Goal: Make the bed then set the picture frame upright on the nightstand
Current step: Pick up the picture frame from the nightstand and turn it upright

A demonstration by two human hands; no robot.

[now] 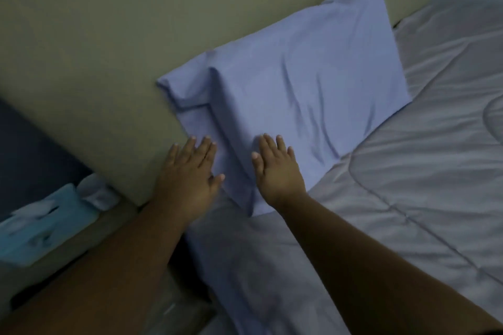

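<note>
A blue pillow [307,71] leans against the beige headboard [89,43] at the head of the bed. A pale grey quilted comforter [424,171] covers the bed to its right and below. My left hand [190,171] lies flat, fingers apart, on the pillowcase's loose flap beside the headboard. My right hand [277,168] presses flat on the pillow's lower corner. Neither hand grips anything. No picture frame is in view.
At the lower left, beside the bed, stands a surface with a light blue box [40,228] and a crumpled white object [94,190]. A dark blue wall area [30,149] lies behind them. The room is dim.
</note>
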